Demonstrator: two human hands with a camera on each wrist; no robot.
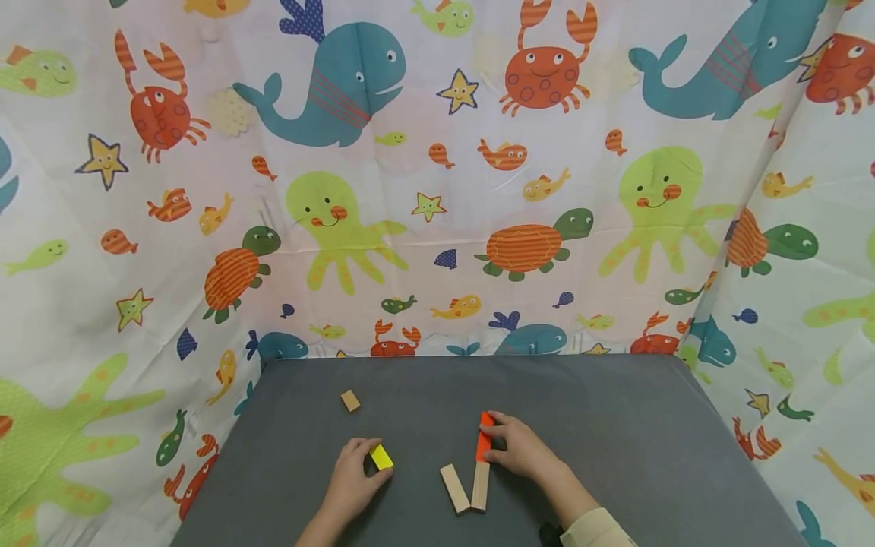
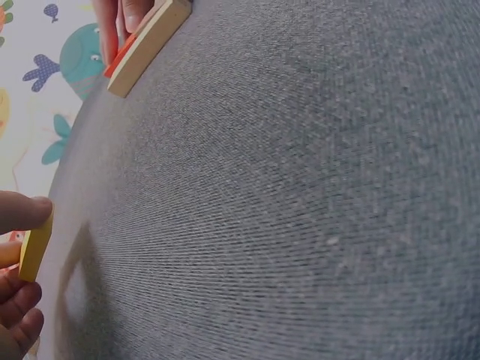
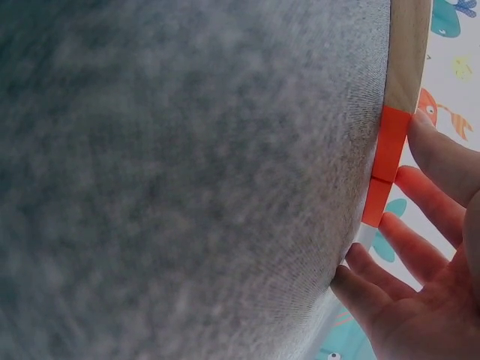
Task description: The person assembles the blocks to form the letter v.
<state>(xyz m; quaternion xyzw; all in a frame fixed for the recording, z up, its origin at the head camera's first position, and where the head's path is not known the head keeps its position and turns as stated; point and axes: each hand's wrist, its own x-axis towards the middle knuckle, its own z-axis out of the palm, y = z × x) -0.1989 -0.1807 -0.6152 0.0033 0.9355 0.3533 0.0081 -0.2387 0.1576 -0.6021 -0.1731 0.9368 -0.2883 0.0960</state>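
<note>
My left hand (image 1: 355,479) pinches a small yellow block (image 1: 383,457) between thumb and fingers; its shadow falls on the grey cloth in the left wrist view. To the right, two short red blocks (image 3: 388,146) stand end to end in a row with a long plain wooden block (image 1: 481,486). My right hand (image 1: 522,448) holds the nearer red block, thumb by the joint with the wood and index finger by the seam between the reds. Its other fingers spread past the row's far end. A second wooden block (image 1: 455,488) lies slanted just left of the row.
A small wooden block (image 1: 350,400) lies farther back on the left of the grey-covered table (image 1: 588,403). A curtain (image 1: 424,114) printed with sea animals hangs behind the table and along both sides. Something dark (image 1: 550,533) shows beside the right sleeve.
</note>
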